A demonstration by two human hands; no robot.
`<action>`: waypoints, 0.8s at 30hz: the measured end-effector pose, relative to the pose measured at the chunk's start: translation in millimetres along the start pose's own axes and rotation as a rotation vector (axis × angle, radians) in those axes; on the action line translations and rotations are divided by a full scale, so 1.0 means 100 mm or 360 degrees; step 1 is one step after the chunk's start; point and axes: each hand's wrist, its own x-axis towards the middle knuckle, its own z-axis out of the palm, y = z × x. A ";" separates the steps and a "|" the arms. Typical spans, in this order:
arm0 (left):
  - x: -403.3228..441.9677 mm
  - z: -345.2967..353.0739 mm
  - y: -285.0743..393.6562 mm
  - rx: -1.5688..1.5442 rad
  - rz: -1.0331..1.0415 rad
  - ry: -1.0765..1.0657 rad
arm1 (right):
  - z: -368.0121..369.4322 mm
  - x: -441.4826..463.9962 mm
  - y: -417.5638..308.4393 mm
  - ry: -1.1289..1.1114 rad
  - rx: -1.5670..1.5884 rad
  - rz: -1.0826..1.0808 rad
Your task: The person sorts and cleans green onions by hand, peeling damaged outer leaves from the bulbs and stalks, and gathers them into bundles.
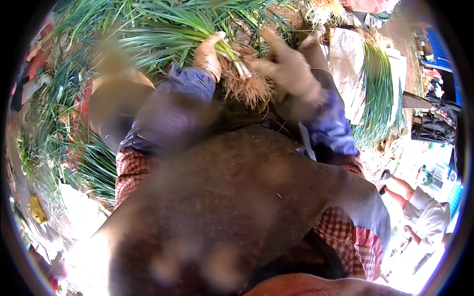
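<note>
My left hand (pixel 208 56), in a pale glove, is closed around a few green onions (pixel 227 52) near their white stems. Their long leaves stretch to the left, and the roots (pixel 247 89) hang at the right. My right hand (pixel 289 69), gloved and smeared by motion, is just right of the roots, with its thumb and forefinger spread apart. Nothing shows between those fingers. Blue sleeves cover both forearms.
Loose green onions (pixel 98 37) spread across the top and left. A bundle (pixel 376 89) lies on pale sacks at the right. A dark apron (pixel 237 187) covers my lap. Another person (pixel 427 212) is at the lower right.
</note>
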 end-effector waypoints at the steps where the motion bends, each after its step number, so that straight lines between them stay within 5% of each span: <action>1: -0.07 0.07 -0.05 -0.0063 -0.0053 0.0056 | 0.18 0.17 0.03 -0.0061 -0.0186 0.0035; 2: -0.11 0.12 -0.08 -0.0125 -0.0104 0.0114 | 0.41 0.24 0.22 -0.0220 -0.0242 0.0222; 6: 0.06 -0.14 -0.34 -0.0106 -0.0337 0.0267 | 0.66 0.23 0.19 -0.0117 -0.0247 -0.0031; 8: 0.05 -0.10 -0.29 -0.0146 -0.0408 0.0306 | 0.72 0.25 0.21 0.0028 -0.0663 -0.0303; 13: 0.22 -0.13 -0.38 -0.0098 -0.0464 0.0457 | 0.76 0.32 0.16 -0.0035 -0.0934 -0.0337; 15: 0.26 -0.21 -0.37 -0.0159 -0.0291 0.0355 | 0.59 0.25 0.06 -0.0567 -0.0580 -0.0065; 16: 0.25 -0.21 -0.30 -0.0212 -0.0121 0.0253 | 0.58 0.15 0.19 -0.0565 -0.0573 -0.0059; 18: 0.20 -0.15 -0.01 -0.0268 -0.0084 0.0278 | 0.57 -0.16 0.61 -0.0757 -0.0942 -0.0031; 22: 0.19 -0.10 0.01 -0.0216 -0.0041 0.0216 | 0.38 -0.45 0.86 0.0418 0.0374 0.0003; 24: 0.03 -0.05 -0.15 -0.0287 -0.0081 -0.0016 | 0.50 -0.33 0.57 0.0669 0.0247 -0.0222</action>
